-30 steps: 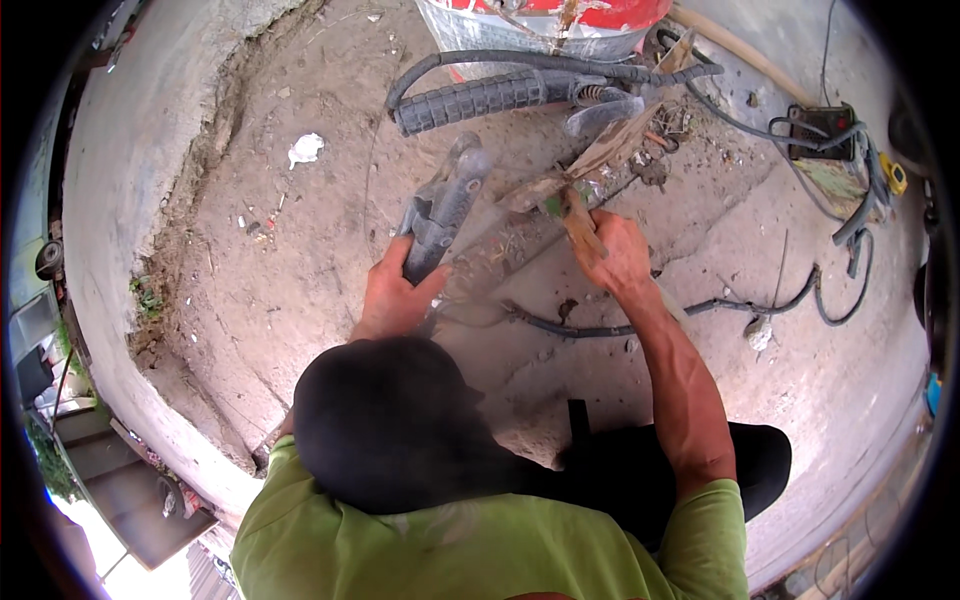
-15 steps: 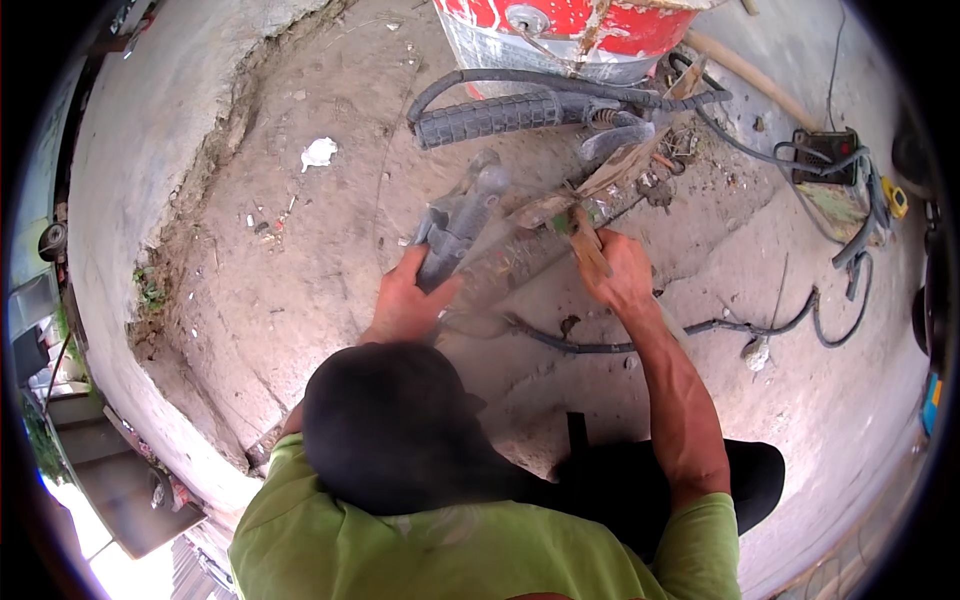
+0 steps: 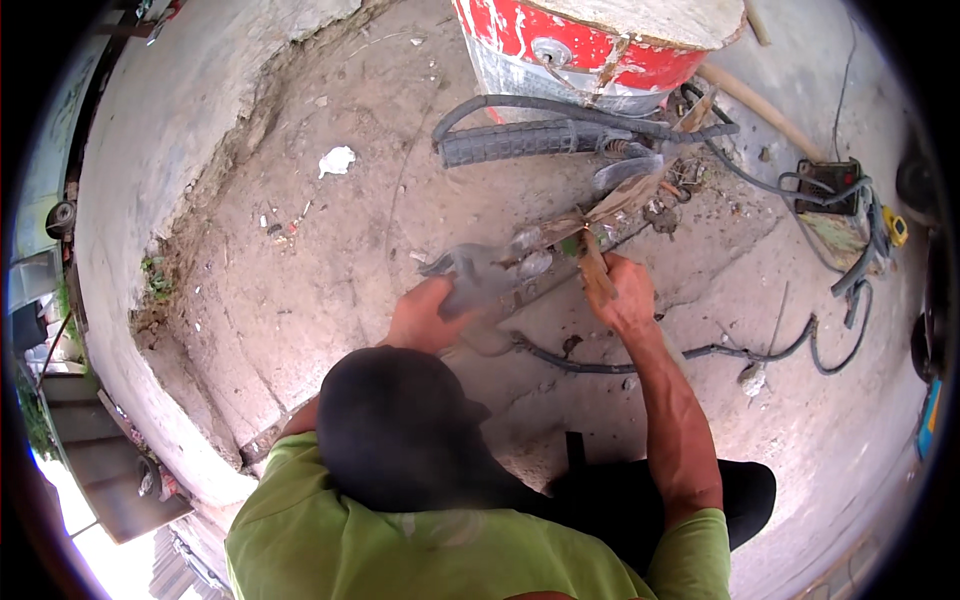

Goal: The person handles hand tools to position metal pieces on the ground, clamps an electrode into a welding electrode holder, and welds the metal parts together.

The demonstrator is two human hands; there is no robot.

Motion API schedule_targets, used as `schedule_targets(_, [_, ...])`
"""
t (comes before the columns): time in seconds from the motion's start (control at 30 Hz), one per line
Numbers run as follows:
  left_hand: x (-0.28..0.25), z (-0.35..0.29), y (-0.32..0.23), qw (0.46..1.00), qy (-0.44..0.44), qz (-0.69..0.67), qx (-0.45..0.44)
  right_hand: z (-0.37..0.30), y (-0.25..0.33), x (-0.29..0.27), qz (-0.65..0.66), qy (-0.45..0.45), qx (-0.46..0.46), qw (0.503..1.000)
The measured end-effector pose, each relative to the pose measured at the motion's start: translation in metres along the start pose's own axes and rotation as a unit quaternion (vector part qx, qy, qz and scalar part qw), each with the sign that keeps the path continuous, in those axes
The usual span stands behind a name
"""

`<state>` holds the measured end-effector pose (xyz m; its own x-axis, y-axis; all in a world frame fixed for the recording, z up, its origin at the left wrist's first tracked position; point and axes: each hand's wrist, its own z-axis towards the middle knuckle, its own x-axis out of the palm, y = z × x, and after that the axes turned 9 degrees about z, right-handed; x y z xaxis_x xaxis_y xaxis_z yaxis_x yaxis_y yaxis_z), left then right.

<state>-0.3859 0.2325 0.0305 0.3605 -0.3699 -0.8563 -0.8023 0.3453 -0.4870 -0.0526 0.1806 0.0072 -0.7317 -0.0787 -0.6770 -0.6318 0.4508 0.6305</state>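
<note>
My left hand (image 3: pixel 430 313) is closed round a grey tool (image 3: pixel 478 283) with a rounded far end, smeared by motion, so its exact kind does not show. That tool points right, over a long dusty bar (image 3: pixel 530 287) lying on the ground. To the right of it, my right hand (image 3: pixel 625 293) grips a flat brown strip (image 3: pixel 597 272), its fingers wrapped round the lower part. The strip's top meets a longer brown piece (image 3: pixel 625 193) that slants up to the right, with a bit of green beside the joint.
A red and white drum (image 3: pixel 600 70) stands ahead, with a ribbed grey piece (image 3: pixel 510 143) and looped dark hose before it. A dark cable (image 3: pixel 590 368) crosses the ground to the right. Near the right wall sit a black box (image 3: pixel 830 185) and a yellow item (image 3: pixel 895 226).
My left hand has turned the grey tool from pointing up and away to pointing right, toward the brown strip. My right hand keeps its grip. The view has shifted slightly.
</note>
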Motion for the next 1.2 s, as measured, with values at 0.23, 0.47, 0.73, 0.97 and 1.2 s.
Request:
schedule_targets(0.23, [-0.006, -0.001, -0.009, 0.998, 0.021, -0.046, -0.046, 0.008, -0.017, 0.017, -0.053, 0.005, -0.013, 0.998])
schedule_targets(0.47, [0.012, -0.011, 0.009, 0.966, 0.018, -0.241, -0.093, -0.004, -0.027, 0.024, 0.038, 0.001, -0.093, 0.995])
schedule_targets(0.73, [0.007, -0.022, 0.012, 0.932, 0.025, -0.305, -0.194, 0.011, -0.013, 0.031, -0.021, 0.028, -0.031, 0.999])
schedule_targets(0.97, [0.021, -0.011, 0.006, 0.952, 0.022, -0.253, -0.169, 0.002, 0.002, 0.001, 0.012, 0.005, 0.027, 1.000])
schedule_targets(1.2, [0.016, -0.009, -0.007, 0.954, 0.021, -0.234, -0.189, 0.000, 0.002, 0.000, 0.002, -0.001, 0.003, 1.000])
